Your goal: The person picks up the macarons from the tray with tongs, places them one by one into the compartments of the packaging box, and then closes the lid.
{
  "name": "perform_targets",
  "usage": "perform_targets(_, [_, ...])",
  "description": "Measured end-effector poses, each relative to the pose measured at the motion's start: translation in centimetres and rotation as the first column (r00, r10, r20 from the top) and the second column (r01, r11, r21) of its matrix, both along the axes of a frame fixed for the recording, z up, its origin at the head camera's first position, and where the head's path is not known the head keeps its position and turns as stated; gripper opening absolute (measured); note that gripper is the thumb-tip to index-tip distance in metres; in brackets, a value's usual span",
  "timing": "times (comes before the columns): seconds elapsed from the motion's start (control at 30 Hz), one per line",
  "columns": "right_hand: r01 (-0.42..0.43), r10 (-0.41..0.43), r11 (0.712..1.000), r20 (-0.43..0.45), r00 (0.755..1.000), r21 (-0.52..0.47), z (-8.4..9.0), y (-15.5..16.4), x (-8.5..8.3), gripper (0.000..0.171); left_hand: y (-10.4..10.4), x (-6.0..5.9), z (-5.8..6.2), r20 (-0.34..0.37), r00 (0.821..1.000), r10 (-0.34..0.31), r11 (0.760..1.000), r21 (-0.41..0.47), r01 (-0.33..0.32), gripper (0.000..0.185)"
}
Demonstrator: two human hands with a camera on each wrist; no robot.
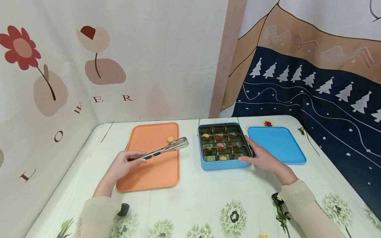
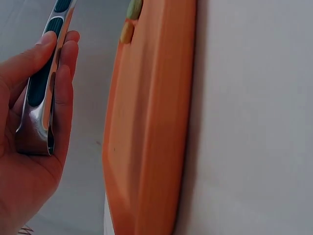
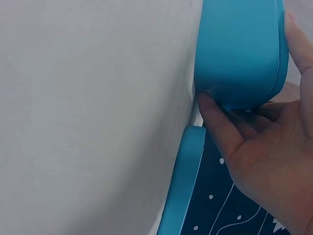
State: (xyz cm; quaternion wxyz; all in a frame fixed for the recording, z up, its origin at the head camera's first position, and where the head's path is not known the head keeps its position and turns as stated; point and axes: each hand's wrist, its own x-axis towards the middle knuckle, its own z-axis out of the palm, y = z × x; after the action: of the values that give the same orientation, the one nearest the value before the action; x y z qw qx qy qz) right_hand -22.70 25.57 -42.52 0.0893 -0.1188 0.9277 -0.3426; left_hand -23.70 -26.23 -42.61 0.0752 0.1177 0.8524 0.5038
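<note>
Head view, left to right. The left hand (image 1: 123, 163) grips the handle end of a pair of metal tongs (image 1: 162, 150), fingers and thumb curled round the dark-inlaid handles; the left wrist view shows the same hold (image 2: 29, 142) with the tongs (image 2: 41, 98) lying across the palm. The tongs extend to the right above the orange tray (image 1: 148, 172), their tips together near the tray's far right corner. A small round yellow piece (image 1: 170, 139) lies on the tray just beside the tips; whether they touch it cannot be told.

To the right of the tray stands an open blue tin (image 1: 221, 164) with a grid of compartments holding small coloured pieces in several cells. The right hand (image 1: 262, 157) holds the tin at its near right corner, with the thumb along the near edge and the fingers along the right side. The right wrist view shows the thumb (image 3: 220, 122) pressed against the tin's wall (image 3: 234, 54).

Right of the hand lies the blue lid (image 1: 276, 143), flat on the floral tablecloth (image 1: 193, 195), just beside the tin.
</note>
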Motion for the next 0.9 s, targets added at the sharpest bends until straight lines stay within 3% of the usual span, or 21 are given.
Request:
perform_targets(0.3, [-0.003, 0.003, 1.000, 0.008, 1.000, -0.002, 0.0, 0.0, 0.0, 0.103, 3.0, -0.8, 0.0, -0.016, 0.999, -0.038, 0.997, 0.062, 0.039, 0.033])
perform_targets(0.57, [-0.001, 0.001, 1.000, 0.006, 1.000, -0.004, -0.2, 0.2, -0.2, 0.103, 5.7, -1.4, 0.5, 0.001, 0.999, -0.035, 0.998, 0.044, 0.035, 0.032])
perform_targets(0.9, [-0.001, 0.001, 1.000, 0.012, 1.000, -0.001, -0.2, 0.3, -0.3, 0.104, 9.3, -2.5, 1.0, -0.014, 0.995, -0.097, 0.993, 0.073, 0.098, 0.030])
